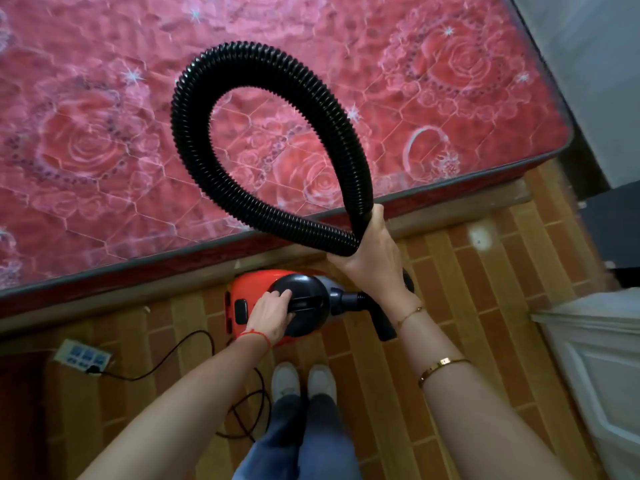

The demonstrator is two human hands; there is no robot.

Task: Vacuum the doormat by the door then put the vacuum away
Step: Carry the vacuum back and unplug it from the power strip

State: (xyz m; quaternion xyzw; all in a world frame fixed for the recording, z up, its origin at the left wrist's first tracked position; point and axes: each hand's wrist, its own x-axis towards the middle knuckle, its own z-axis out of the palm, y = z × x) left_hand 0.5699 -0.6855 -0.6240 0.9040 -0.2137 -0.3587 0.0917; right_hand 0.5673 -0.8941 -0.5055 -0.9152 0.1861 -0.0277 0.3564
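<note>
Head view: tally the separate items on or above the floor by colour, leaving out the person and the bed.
Black: 2, the hose looped in the right hand and the power cord.
Orange and black: 1, the vacuum body under the left hand.
White: 1, the power strip.
Total: 4.

Bare forearms; red string bracelet [255, 337], gold bangle [441, 367], blue jeans [301, 438], white shoes [304, 379]

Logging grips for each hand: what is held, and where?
Right hand grips the looped black hose where its two runs meet. Left hand holds the vacuum by its top handle.
</note>
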